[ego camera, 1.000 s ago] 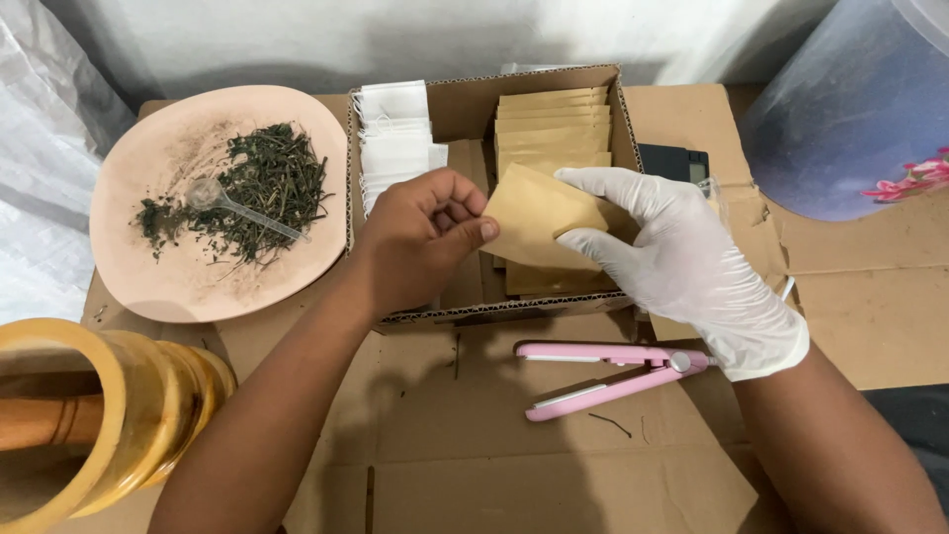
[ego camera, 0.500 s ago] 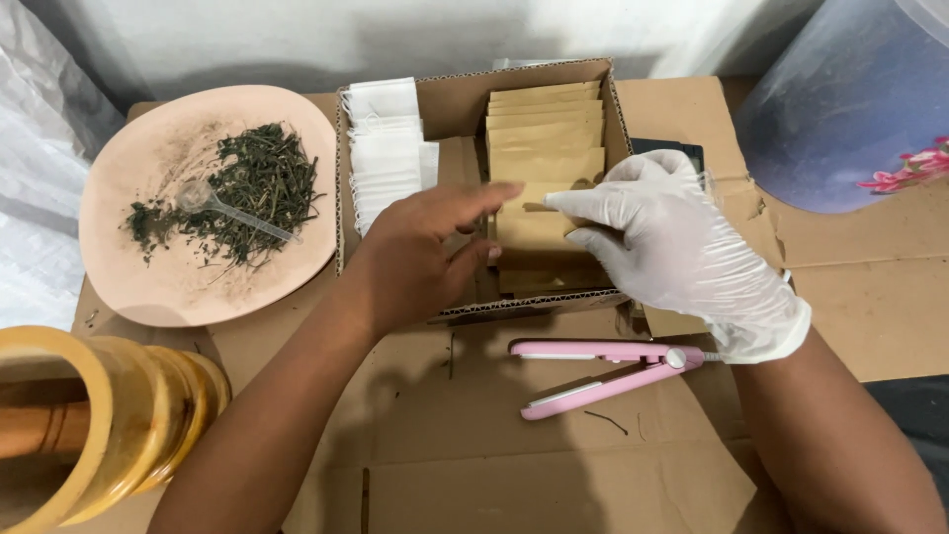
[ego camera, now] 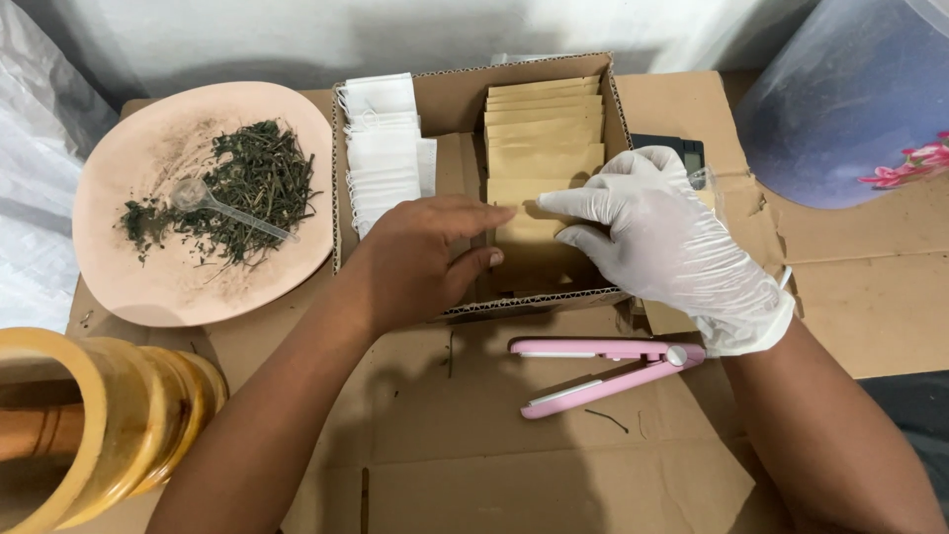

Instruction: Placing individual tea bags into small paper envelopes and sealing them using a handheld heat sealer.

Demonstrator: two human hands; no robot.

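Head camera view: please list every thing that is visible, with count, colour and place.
cardboard box: one, brown, top centre
envelopes: stack, tan, box right side
sachets: stack, white, box left side
plate: one, pink, left
dried leaves: pile, green, on plate
spoon: one, clear, on leaves
clamp tool: one, pink, below box
rings: several, yellow, bottom left
left hand: bare, over box
right hand: white glove, on envelopes

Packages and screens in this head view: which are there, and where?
Cardboard box: centre, open, brown.
Brown packets: row in box's right side, flat.
White packets: row in box's left side.
Small dark device: right of box, black, maybe a screen.
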